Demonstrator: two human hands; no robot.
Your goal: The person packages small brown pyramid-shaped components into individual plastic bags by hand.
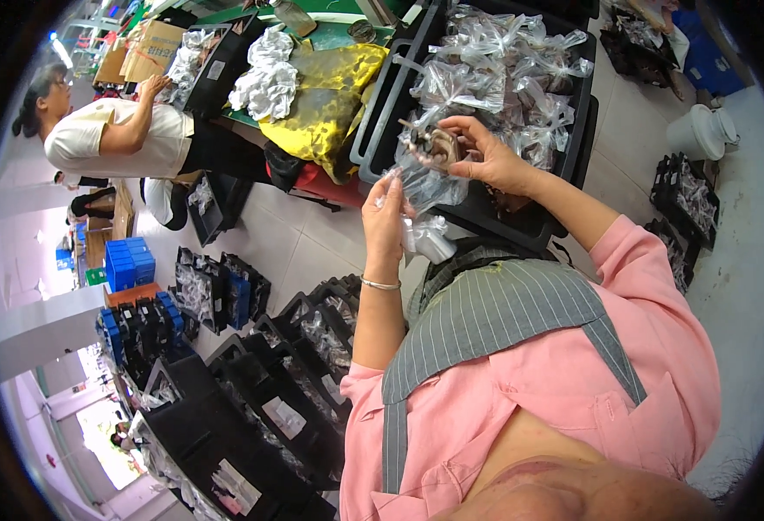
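- Wearing a striped grey apron (495,306) over a pink shirt (660,313), the person is right up close, lower part of the view.
- Left hand (385,213): fingertips pinched together on a clear plastic bag (430,184), so yeah, a proper grip on the film.
- Right hand (489,160): thumb and fingers clamped on a small metal-looking part (441,149), up by the bag over the near side of the crate. Can't tell if any of it is inside the bag, or what it is exactly.
- Just beyond both hands, a black crate (580,113) heaped with knotted clear bags (495,74), dark stuff inside.
- Left of that, a yellow stained sheet (321,95) next to crumpled white cloth (266,74).
- Lower left, more black crates (195,417) on the floor.
- Further off, a co-worker (117,143) in a cream top by another filled crate (219,69), plus some blue bins (128,262).
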